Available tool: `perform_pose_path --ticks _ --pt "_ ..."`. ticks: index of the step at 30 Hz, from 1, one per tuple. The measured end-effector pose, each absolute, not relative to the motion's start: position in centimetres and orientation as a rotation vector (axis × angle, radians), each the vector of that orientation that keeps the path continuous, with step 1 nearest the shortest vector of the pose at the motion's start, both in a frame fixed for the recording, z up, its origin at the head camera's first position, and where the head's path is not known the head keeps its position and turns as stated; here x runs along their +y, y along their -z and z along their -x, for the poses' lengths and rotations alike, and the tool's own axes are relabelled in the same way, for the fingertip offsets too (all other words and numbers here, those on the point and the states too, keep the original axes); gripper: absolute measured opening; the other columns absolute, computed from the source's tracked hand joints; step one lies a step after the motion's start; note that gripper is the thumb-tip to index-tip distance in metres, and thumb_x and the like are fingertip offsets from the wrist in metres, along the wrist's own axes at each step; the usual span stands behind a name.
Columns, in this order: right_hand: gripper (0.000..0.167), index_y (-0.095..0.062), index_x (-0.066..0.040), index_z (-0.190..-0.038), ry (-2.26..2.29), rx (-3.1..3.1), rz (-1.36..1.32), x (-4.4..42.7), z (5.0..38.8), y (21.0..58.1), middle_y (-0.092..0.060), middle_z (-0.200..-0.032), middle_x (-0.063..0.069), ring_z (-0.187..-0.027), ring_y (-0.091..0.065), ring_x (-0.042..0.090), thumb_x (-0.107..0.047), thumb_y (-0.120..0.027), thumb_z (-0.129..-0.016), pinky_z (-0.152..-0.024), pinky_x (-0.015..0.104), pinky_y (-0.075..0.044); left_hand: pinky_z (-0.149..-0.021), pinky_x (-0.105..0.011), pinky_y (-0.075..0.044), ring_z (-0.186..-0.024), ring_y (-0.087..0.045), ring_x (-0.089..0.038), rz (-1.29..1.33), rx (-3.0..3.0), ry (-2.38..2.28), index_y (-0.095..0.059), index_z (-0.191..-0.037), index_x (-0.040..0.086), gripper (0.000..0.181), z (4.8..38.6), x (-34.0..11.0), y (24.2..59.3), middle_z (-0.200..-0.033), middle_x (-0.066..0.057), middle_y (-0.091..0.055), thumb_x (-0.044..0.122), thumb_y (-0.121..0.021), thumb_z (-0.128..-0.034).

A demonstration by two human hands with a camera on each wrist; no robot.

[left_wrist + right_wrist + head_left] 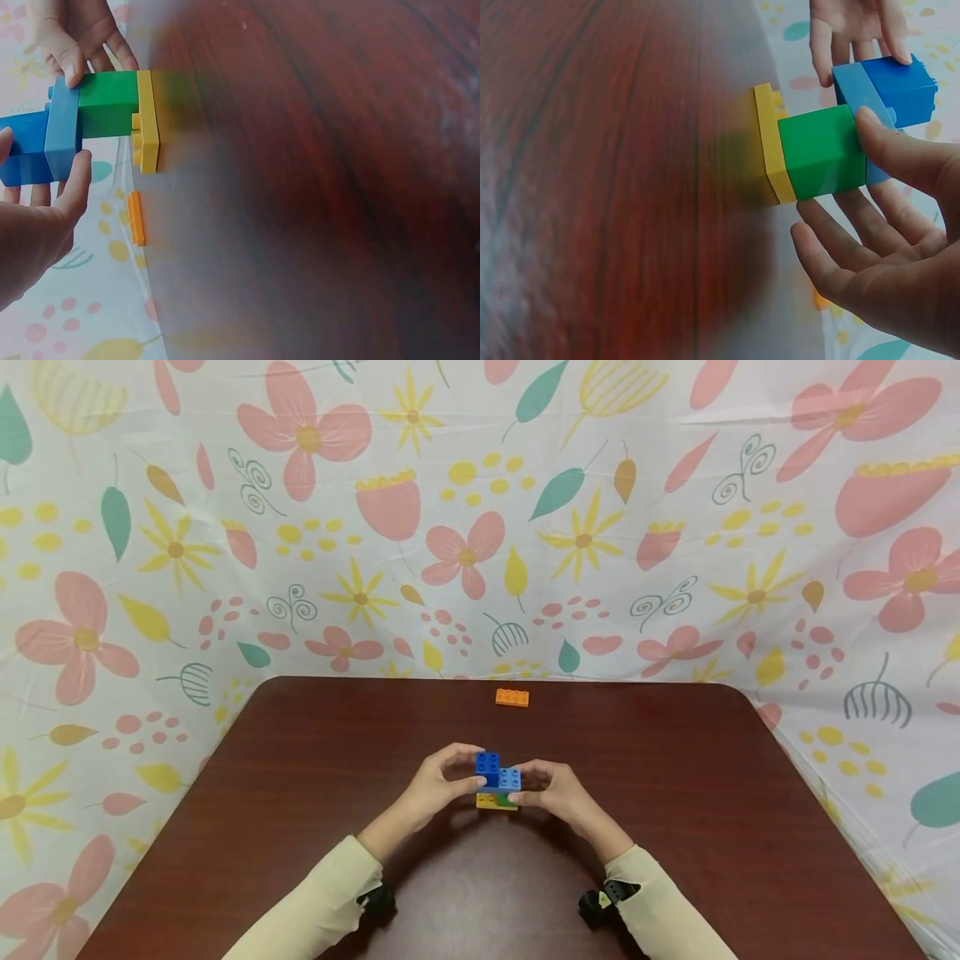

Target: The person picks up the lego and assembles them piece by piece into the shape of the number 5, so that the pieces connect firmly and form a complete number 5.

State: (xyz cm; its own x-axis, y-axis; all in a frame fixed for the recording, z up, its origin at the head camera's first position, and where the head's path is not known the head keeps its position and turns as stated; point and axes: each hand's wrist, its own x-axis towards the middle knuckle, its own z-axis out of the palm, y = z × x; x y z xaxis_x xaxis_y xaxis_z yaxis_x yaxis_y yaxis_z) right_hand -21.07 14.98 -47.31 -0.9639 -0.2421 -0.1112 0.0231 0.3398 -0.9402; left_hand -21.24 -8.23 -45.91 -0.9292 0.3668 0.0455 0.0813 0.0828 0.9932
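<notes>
A small stack of plastic toy bricks [498, 781] stands near the middle of the table, between the two hands. Its base is a thin yellow studded plate [151, 120]. A bright green block [821, 154] sits on the plate's right half, leaving yellow studs bare on the left. Across the green block lies a light blue brick [511, 779], overhanging to the left above those bare studs. A dark blue block [487, 767] is set on the left half of the light blue brick, and light blue studs show beside it on the right.

The left hand [433, 787] is partly closed, thumb and fingers pinching the stack at the dark blue block. The right hand [559, 793] grips from the other side, its thumb against the light blue brick just by the green block, its lower fingers loosely bent.

Well beyond the stack, near the far edge of the table, lies a flat orange studded brick [512, 697]. The dark reddish-brown wooden table [337, 752] has rounded far corners. Cream sleeves [311, 902] cover the forearms, with a black device [378, 903] at each wrist. Behind hangs a white cloth [465, 435] printed with pink, yellow and teal flowers and leaves.
</notes>
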Motion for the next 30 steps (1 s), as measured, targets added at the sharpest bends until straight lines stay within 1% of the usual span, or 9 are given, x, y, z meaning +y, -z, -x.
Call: perform_pose_path --ticks 4,6,12,15,17,20,22,26,30 --pt "0.037 -0.067 -0.006 -0.114 1.661 2.375 0.276 15.2 21.2 47.4 -0.069 -0.107 0.010 -0.097 -0.063 0.026 -0.014 -0.079 -0.080 -0.087 0.045 -0.052 -0.083 -0.049 -0.053 -0.107 -0.056 -0.032 -0.453 2.101 -1.977 -0.061 -0.125 0.012 0.039 21.2 -8.2 46.2 -0.118 -0.012 -0.061 0.010 -0.072 -0.0869" --pt "0.037 -0.067 -0.006 -0.114 1.629 2.399 0.359 15.4 21.3 47.4 -0.069 -0.108 0.010 -0.098 -0.063 0.026 -0.015 -0.079 -0.080 -0.088 0.046 -0.052 -0.084 -0.051 -0.053 -0.107 -0.056 -0.034 -0.458 2.093 -1.988 -0.061 -0.125 0.011 0.039 21.3 -8.3 46.3 -0.118 -0.013 -0.061 0.009 -0.072 -0.0868" --pt "0.035 -0.067 -0.009 -0.113 1.487 2.479 0.617 15.9 21.9 47.0 -0.069 -0.106 0.007 -0.098 -0.064 0.023 -0.015 -0.079 -0.081 -0.087 0.044 -0.052 -0.081 -0.044 -0.055 -0.108 -0.056 -0.034 -0.470 2.113 -1.990 -0.063 -0.123 0.012 0.039 21.2 -8.3 46.2 -0.117 -0.012 -0.063 0.011 -0.073 -0.0858" --pt "0.036 -0.065 -0.006 -0.114 1.423 2.447 0.693 16.3 22.3 46.4 -0.068 -0.107 0.010 -0.097 -0.065 0.026 -0.010 -0.078 -0.081 -0.084 0.041 -0.054 -0.080 -0.042 -0.055 -0.108 -0.056 -0.032 -0.461 2.119 -1.987 -0.064 -0.123 0.013 0.039 21.2 -8.3 46.2 -0.117 -0.011 -0.063 0.011 -0.074 -0.0854" --pt "0.037 -0.064 -0.003 -0.116 1.380 2.414 0.730 16.6 22.4 45.7 -0.067 -0.109 0.014 -0.100 -0.065 0.031 -0.005 -0.076 -0.081 -0.083 0.041 -0.054 -0.080 -0.041 -0.056 -0.108 -0.056 -0.032 -0.452 2.123 -1.990 -0.064 -0.123 0.014 0.039 21.2 -8.3 46.2 -0.117 -0.010 -0.063 0.012 -0.074 -0.0852" --pt "0.036 -0.063 0.000 -0.117 1.325 2.391 0.757 17.3 23.0 45.5 -0.065 -0.113 0.018 -0.102 -0.063 0.036 0.001 -0.072 -0.083 -0.082 0.040 -0.055 -0.079 -0.041 -0.056 -0.109 -0.056 -0.033 -0.439 2.120 -1.995 -0.065 -0.122 0.014 0.039 21.1 -8.3 46.2 -0.118 -0.010 -0.063 0.011 -0.074 -0.0848" --pt "0.033 -0.064 0.000 -0.117 1.298 2.424 0.770 17.7 23.6 45.6 -0.065 -0.114 0.018 -0.103 -0.062 0.036 0.002 -0.070 -0.084 -0.083 0.041 -0.054 -0.079 -0.042 -0.056 -0.109 -0.056 -0.033 -0.436 2.114 -2.003 -0.065 -0.122 0.014 0.039 21.1 -8.3 46.3 -0.118 -0.011 -0.063 0.010 -0.074 -0.0846" --pt "0.030 -0.065 0.000 -0.116 1.312 2.531 0.734 18.4 25.2 46.1 -0.065 -0.115 0.015 -0.103 -0.062 0.033 -0.003 -0.070 -0.086 -0.086 0.046 -0.052 -0.080 -0.046 -0.055 -0.108 -0.056 -0.034 -0.435 2.113 -2.006 -0.065 -0.122 0.014 0.039 21.2 -8.3 46.3 -0.117 -0.012 -0.063 0.010 -0.075 -0.0841" --pt "0.032 -0.064 0.001 -0.117 1.370 2.624 0.663 19.0 26.8 46.4 -0.066 -0.115 0.015 -0.106 -0.060 0.032 -0.012 -0.070 -0.088 -0.091 0.050 -0.048 -0.081 -0.047 -0.055 -0.108 -0.056 -0.035 -0.450 2.118 -2.001 -0.065 -0.122 0.013 0.039 21.2 -8.4 46.2 -0.117 -0.011 -0.064 0.011 -0.075 -0.0843"
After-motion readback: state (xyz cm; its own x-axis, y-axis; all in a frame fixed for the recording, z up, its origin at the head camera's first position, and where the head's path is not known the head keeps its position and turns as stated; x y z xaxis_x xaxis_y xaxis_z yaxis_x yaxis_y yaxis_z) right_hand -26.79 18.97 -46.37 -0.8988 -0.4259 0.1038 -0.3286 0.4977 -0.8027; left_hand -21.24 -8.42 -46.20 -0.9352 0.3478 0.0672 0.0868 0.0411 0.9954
